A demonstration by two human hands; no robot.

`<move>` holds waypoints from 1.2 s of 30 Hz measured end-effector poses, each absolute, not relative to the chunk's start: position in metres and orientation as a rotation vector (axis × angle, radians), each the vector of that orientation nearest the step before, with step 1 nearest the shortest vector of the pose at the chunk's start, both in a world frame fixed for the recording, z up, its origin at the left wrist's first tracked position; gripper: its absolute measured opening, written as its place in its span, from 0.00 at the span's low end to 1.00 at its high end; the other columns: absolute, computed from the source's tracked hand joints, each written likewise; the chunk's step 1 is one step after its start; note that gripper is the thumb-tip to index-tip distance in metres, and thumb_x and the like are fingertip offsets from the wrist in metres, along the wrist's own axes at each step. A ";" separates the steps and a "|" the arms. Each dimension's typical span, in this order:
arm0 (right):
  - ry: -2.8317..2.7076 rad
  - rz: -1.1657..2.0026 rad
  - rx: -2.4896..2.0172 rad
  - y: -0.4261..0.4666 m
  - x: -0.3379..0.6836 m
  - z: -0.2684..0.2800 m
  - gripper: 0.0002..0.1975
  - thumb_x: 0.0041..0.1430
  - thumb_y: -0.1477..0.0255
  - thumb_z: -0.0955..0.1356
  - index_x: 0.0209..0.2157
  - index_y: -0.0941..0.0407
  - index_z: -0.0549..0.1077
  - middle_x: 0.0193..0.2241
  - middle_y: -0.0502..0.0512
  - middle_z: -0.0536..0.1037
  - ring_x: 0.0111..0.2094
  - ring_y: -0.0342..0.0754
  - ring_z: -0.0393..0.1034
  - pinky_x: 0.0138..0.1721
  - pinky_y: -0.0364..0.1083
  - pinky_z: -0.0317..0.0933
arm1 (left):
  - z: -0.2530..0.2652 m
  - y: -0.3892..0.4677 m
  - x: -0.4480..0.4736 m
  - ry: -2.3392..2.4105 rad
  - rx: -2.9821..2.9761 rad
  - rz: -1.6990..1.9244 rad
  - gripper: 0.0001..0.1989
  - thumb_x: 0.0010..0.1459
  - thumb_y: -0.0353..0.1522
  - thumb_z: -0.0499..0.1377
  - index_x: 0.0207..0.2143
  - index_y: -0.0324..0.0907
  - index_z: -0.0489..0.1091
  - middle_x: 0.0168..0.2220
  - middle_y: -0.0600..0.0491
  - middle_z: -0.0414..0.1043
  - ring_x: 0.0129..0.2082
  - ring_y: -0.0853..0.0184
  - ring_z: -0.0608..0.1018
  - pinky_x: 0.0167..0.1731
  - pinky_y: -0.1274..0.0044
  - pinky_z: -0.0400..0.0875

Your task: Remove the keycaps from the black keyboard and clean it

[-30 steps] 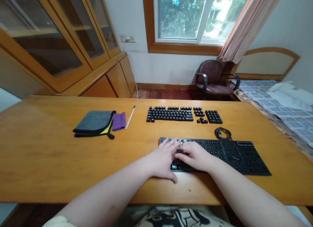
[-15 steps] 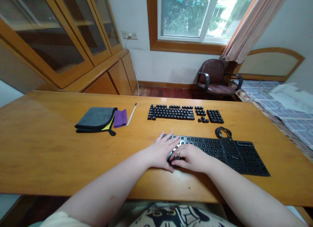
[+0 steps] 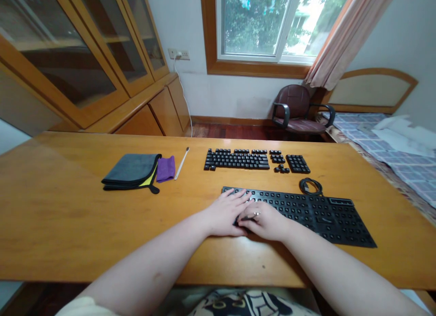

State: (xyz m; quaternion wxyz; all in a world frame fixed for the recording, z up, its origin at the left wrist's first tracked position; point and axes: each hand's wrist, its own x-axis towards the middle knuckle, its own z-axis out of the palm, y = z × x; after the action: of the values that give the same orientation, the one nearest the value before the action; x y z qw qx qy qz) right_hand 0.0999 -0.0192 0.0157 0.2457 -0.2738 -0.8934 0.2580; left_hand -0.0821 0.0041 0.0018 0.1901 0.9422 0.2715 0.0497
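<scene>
A black keyboard base (image 3: 327, 214), with its keycaps off, lies flat on the desk in front of me. My left hand (image 3: 226, 211) rests over its left end, palm down with the fingers stretched out. Right beside it, my right hand (image 3: 264, 219) is closed in a pinch low over the same end, a ring on one finger. Something dark shows at its fingertips, too hidden to name. Behind the base, black keycaps (image 3: 238, 160) are laid out in keyboard order, with the number-pad keycaps (image 3: 298, 164) in a block at the right.
The base's coiled cable (image 3: 310, 186) lies behind it. Left on the desk (image 3: 68, 207) are a folded grey cloth (image 3: 131, 168), a small purple cloth (image 3: 165, 169) and a white toothbrush (image 3: 181, 164). Beyond stand a chair (image 3: 295, 105), a cabinet (image 3: 136, 107) and a bed (image 3: 391, 134).
My left hand's fingers lie flatter, and more of the base's far left corner shows. My right hand has shifted slightly against the left thumb. The camera view has tilted slightly.
</scene>
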 end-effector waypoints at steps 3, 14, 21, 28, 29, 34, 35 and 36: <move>-2.383 0.829 -0.788 -0.017 0.100 0.016 0.07 0.57 0.74 0.65 0.30 0.56 0.76 0.29 0.53 0.80 0.32 0.45 0.73 0.39 0.44 0.65 | 0.002 0.005 -0.082 0.752 2.616 0.143 0.45 0.48 0.51 0.58 0.63 0.42 0.48 0.65 0.44 0.44 0.65 0.54 0.48 0.60 0.60 0.40; -1.669 1.147 -1.071 -0.006 0.106 0.009 0.12 0.56 0.63 0.67 0.29 0.57 0.77 0.28 0.54 0.79 0.30 0.47 0.74 0.35 0.47 0.69 | 0.013 0.008 -0.087 0.896 2.220 0.512 0.23 0.54 0.39 0.60 0.52 0.45 0.65 0.53 0.49 0.68 0.54 0.61 0.68 0.54 0.68 0.60; -1.355 1.204 -1.035 -0.006 0.102 0.007 0.10 0.50 0.63 0.71 0.30 0.56 0.78 0.29 0.55 0.80 0.31 0.49 0.74 0.36 0.49 0.70 | 0.006 0.003 -0.078 1.092 1.781 0.853 0.17 0.49 0.32 0.63 0.44 0.42 0.70 0.41 0.51 0.75 0.40 0.65 0.76 0.45 0.73 0.71; -1.523 1.010 -1.037 -0.005 0.105 0.011 0.07 0.52 0.66 0.70 0.30 0.54 0.78 0.32 0.55 0.79 0.36 0.49 0.73 0.42 0.50 0.68 | 0.009 0.005 -0.082 1.107 1.777 0.914 0.13 0.47 0.34 0.65 0.38 0.43 0.74 0.38 0.51 0.75 0.39 0.64 0.77 0.42 0.72 0.73; -1.541 1.008 -1.024 -0.005 0.106 0.011 0.07 0.52 0.66 0.70 0.30 0.54 0.78 0.32 0.55 0.79 0.36 0.49 0.73 0.42 0.50 0.68 | 0.010 0.006 -0.082 1.092 1.805 0.901 0.13 0.47 0.33 0.65 0.38 0.43 0.74 0.37 0.52 0.76 0.39 0.64 0.77 0.42 0.72 0.72; -1.574 1.010 -0.973 -0.005 0.107 0.010 0.07 0.53 0.65 0.70 0.31 0.53 0.78 0.32 0.54 0.79 0.36 0.48 0.73 0.42 0.50 0.67 | 0.014 0.006 -0.084 1.024 1.959 0.869 0.13 0.50 0.34 0.63 0.41 0.44 0.74 0.41 0.51 0.76 0.41 0.64 0.76 0.47 0.71 0.69; -1.584 1.004 -0.962 -0.005 0.107 0.010 0.07 0.53 0.66 0.70 0.31 0.52 0.78 0.32 0.54 0.78 0.36 0.48 0.73 0.42 0.50 0.67 | 0.014 0.006 -0.084 1.015 1.976 0.863 0.13 0.51 0.34 0.63 0.41 0.44 0.74 0.41 0.51 0.76 0.42 0.64 0.76 0.47 0.71 0.69; -1.597 0.997 -0.951 -0.005 0.107 0.009 0.06 0.53 0.66 0.70 0.32 0.52 0.78 0.32 0.54 0.78 0.36 0.48 0.73 0.42 0.50 0.67 | 0.013 0.007 -0.084 1.010 1.988 0.854 0.13 0.51 0.34 0.62 0.41 0.44 0.74 0.42 0.51 0.76 0.42 0.63 0.76 0.47 0.71 0.69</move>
State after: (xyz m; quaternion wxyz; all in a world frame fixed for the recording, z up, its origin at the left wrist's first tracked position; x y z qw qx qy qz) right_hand 0.1070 -0.0051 0.0094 0.4937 -0.3920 -0.6585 0.4111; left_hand -0.0842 0.0066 0.0131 0.3679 0.7742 0.3932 0.3327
